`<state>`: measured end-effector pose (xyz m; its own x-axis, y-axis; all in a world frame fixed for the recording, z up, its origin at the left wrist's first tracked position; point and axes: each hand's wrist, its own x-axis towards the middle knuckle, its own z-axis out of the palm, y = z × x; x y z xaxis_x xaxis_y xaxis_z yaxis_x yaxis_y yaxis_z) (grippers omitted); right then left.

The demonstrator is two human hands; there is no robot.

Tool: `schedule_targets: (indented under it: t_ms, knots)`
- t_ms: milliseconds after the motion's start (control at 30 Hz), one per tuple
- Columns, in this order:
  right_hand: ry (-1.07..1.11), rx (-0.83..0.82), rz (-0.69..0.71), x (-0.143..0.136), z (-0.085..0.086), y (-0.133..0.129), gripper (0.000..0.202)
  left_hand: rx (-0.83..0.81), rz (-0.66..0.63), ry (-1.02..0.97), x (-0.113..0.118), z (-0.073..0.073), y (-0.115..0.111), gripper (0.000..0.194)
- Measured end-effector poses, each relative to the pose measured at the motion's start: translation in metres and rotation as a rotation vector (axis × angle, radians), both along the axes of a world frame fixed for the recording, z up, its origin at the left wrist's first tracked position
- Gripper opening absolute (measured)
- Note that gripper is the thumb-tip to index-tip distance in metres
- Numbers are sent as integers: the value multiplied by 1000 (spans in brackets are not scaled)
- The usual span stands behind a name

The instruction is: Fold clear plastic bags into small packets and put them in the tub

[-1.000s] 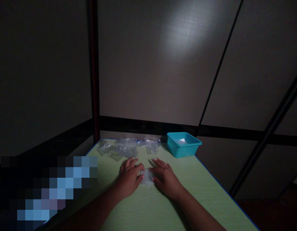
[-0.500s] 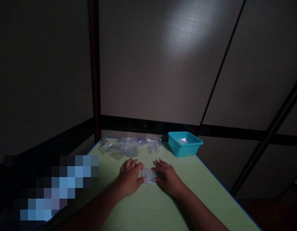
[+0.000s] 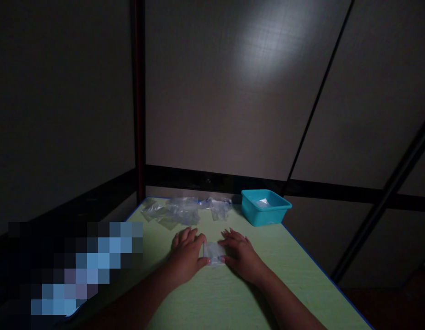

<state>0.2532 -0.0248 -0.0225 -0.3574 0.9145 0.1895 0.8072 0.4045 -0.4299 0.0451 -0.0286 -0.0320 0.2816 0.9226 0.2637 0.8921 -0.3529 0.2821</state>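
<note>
- While the green table [image 3: 195,302] fills the near middle of the view, a small clear plastic packet [image 3: 214,253] lies flat on it between the two hands, roughly square, its middle uncovered.
- The left hand [image 3: 187,259] rests palm down at the packet's left side, fingers loosely spread; its thumb tip touches the near left corner, and its bent index finger sits beside the far left corner.
- The right hand [image 3: 243,255] mirrors it on the right: thumb tip at the near right corner, index fingertip by the far right one, the other fingers reaching beyond.
- Neither hand closes round the packet; thumb and index stand apart on each. How hard the fingertips press cannot be told.
- Farther off, crumpled clear plastic bags [image 3: 181,211] lie spread near the table's far edge, with a smaller bag [image 3: 221,209] to their right.
- At the far right corner stands a turquoise basin [image 3: 263,217], a pale, shiny piece [image 3: 263,202] inside.
- Behind rises a dark panelled wall [image 3: 215,101].
</note>
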Motion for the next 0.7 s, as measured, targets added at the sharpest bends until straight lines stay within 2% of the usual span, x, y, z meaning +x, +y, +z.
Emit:
schedule_targets:
  t_ms: [433, 700]
  knots:
    - [-16, -1, -4, -1, 2, -1, 43, -46, 8, -7, 1, 4, -2, 44]
    - [-9, 1, -6, 0, 0, 0, 44, -13, -16, -9, 0, 0, 0, 46]
